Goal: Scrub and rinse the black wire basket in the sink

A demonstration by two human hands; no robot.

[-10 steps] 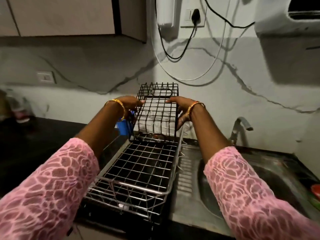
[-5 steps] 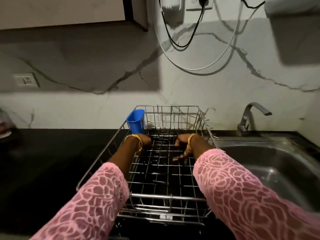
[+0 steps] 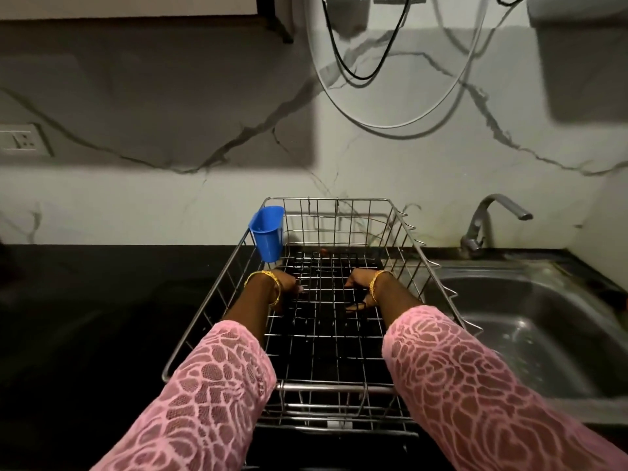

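Observation:
The black wire basket (image 3: 326,302) lies flat inside a steel dish rack (image 3: 326,199) on the counter, left of the sink (image 3: 543,334). Its dark wires are hard to tell from the rack's floor. My left hand (image 3: 287,287) grips the basket's left side with fingers curled down. At the basket's right side, my right hand (image 3: 359,287) has its fingers hooked into the wires. Both wrists wear gold bangles, and both arms reach in over the rack's front rail.
A blue plastic cup (image 3: 268,232) hangs on the rack's far left corner. A steel tap (image 3: 489,215) stands behind the sink. The black countertop (image 3: 102,317) stretches to the left. Cables (image 3: 356,74) hang on the marble wall above.
The black basket was held upright above the rack a second ago. Both hands have since lowered it flat into the rack, and they still hold it.

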